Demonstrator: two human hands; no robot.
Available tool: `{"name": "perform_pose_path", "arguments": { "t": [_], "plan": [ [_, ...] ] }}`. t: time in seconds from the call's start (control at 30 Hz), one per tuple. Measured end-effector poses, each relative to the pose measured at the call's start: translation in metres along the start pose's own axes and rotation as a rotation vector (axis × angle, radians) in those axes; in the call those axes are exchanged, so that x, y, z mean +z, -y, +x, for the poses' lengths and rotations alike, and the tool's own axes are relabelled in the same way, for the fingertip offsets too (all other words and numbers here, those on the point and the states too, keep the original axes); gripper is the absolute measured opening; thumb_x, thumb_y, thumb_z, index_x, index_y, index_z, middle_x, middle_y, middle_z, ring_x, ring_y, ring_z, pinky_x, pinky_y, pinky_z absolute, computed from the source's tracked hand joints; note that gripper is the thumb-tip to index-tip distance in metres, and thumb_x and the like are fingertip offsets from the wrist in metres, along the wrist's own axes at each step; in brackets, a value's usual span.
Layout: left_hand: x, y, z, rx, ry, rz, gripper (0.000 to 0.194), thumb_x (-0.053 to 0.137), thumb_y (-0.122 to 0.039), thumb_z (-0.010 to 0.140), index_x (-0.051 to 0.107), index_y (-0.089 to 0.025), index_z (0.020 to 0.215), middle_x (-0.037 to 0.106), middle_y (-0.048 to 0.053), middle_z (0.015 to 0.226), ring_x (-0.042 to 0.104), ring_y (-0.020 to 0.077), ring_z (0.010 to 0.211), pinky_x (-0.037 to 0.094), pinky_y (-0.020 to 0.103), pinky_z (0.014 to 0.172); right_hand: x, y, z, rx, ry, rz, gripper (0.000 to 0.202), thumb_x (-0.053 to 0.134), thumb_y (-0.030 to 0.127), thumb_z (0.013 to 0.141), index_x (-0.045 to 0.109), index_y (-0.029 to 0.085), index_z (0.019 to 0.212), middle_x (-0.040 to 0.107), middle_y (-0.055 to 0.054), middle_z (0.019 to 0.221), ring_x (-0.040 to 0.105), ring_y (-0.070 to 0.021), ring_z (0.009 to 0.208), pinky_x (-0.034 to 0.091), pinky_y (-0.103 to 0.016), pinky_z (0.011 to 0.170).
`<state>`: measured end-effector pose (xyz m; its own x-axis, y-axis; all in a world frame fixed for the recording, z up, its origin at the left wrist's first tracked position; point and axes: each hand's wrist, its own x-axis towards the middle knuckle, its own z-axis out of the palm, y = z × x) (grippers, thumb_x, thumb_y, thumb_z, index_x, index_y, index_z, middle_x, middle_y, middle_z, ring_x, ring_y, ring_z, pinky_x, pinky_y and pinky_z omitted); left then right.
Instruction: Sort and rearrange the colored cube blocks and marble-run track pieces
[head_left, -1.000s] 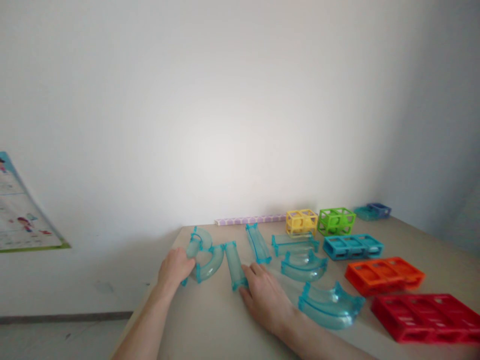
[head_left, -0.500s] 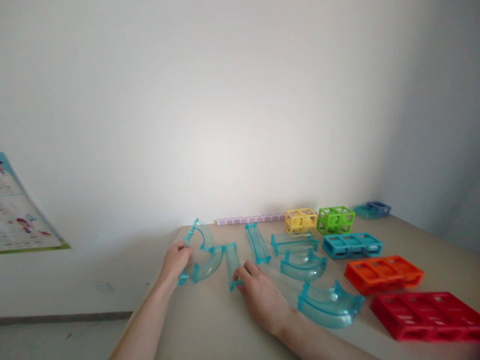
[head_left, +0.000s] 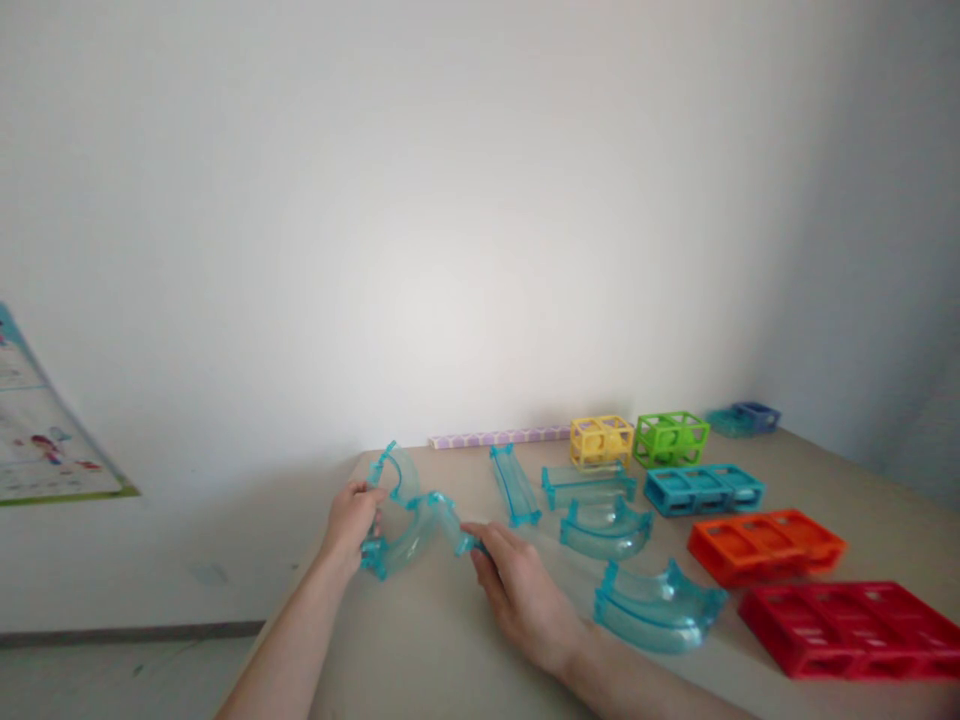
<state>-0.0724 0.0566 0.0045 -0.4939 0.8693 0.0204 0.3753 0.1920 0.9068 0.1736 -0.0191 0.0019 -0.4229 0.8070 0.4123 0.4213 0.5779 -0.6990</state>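
Clear teal track pieces lie on the beige table (head_left: 420, 650). My left hand (head_left: 354, 522) is closed round a teal piece at the left edge; its fingers hide most of that piece. Behind it sits a curved piece (head_left: 405, 472). Between my hands, a curved track piece (head_left: 411, 540) meets a short straight piece (head_left: 448, 522) at an angle. My right hand (head_left: 510, 580) has its fingertips closed on the near end of that straight piece.
To the right lie a straight piece (head_left: 514, 485), another one (head_left: 589, 487), two curved pieces (head_left: 606, 530) (head_left: 660, 610), and yellow (head_left: 601, 441), green (head_left: 671, 440), blue (head_left: 705, 490), orange (head_left: 766, 548) and red frames (head_left: 855, 630). A patterned purple strip (head_left: 499, 438) runs along the wall.
The straight piece under my right hand has swung and tilted, its near end moving up and left. The curved piece joined to it has shifted slightly, and the piece behind my left hand moved a little.
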Motion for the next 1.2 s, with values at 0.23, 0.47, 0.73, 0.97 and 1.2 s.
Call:
{"name": "perform_pose_path", "arguments": {
  "t": [0.23, 0.47, 0.73, 0.97, 1.2],
  "plan": [
    [-0.009, -0.013, -0.001, -0.273, 0.198, -0.625, 0.014, 0.047, -0.019, 0.080, 0.050, -0.015, 0.067, 0.049, -0.001, 0.051, 0.045, 0.0075, 0.036, 0.037, 0.017, 0.032, 0.005, -0.009, -0.003, 0.190, 0.028, -0.113, 0.048, 0.043, 0.013, 0.082, 0.049, 0.018, 0.129, 0.067, -0.006, 0.082, 0.063, -0.0192, 0.079, 0.047, -0.029, 0.075],
    [-0.006, -0.018, -0.002, -0.292, 0.188, -0.963, 0.009, 0.050, -0.015, 0.082, 0.054, -0.016, 0.073, 0.058, 0.002, 0.060, 0.068, 0.0151, 0.068, 0.060, 0.024, 0.063, 0.003, -0.003, -0.005, 0.163, 0.079, -0.085, 0.044, 0.045, 0.012, 0.077, 0.060, 0.019, 0.118, 0.070, -0.005, 0.081, 0.065, -0.0170, 0.073, 0.047, -0.025, 0.070],
    [-0.007, -0.013, -0.006, -0.408, 0.371, -0.919, 0.014, 0.051, -0.021, 0.077, 0.053, -0.016, 0.064, 0.060, 0.005, 0.054, 0.069, 0.0305, 0.089, 0.056, 0.046, 0.082, -0.001, 0.001, -0.007, 0.130, -0.059, 0.013, 0.040, 0.044, 0.015, 0.084, 0.059, 0.016, 0.121, 0.070, -0.005, 0.079, 0.064, -0.0168, 0.067, 0.046, -0.024, 0.063],
    [-0.012, -0.014, -0.010, -0.440, 0.322, -0.921, 0.009, 0.053, -0.017, 0.075, 0.052, -0.016, 0.066, 0.057, 0.004, 0.046, 0.071, 0.0312, 0.070, 0.059, 0.038, 0.054, 0.003, -0.002, -0.007, 0.105, -0.080, 0.075, 0.041, 0.046, 0.016, 0.085, 0.057, 0.017, 0.124, 0.068, -0.003, 0.070, 0.062, -0.0163, 0.062, 0.045, -0.025, 0.062],
    [-0.010, -0.022, -0.010, -0.246, 0.156, -0.922, 0.010, 0.060, -0.016, 0.072, 0.051, -0.018, 0.073, 0.052, -0.005, 0.042, 0.060, 0.0138, 0.040, 0.043, 0.015, 0.035, 0.003, -0.002, -0.006, 0.084, -0.100, 0.106, 0.039, 0.047, 0.017, 0.086, 0.058, 0.018, 0.123, 0.067, -0.002, 0.068, 0.061, -0.0152, 0.060, 0.045, -0.025, 0.060]
  ]
}}
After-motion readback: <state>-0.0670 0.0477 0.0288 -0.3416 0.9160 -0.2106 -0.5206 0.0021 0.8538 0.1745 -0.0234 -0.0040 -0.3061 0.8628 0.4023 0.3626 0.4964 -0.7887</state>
